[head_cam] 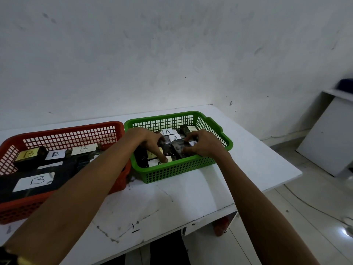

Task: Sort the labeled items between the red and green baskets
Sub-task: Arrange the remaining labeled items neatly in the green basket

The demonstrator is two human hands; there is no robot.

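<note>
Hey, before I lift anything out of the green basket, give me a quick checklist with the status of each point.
1. Both hands in green basket: ok, left hand, right hand.
2. Right hand gripping a dark block: ok, fingers curled round it.
3. Left hand's grip: cannot tell, fingertips rest on items.
4. Readable green-basket labels say A: ok.
5. Red basket labels say B: ok.
6. Labels hidden under hands: cannot tell.
</note>
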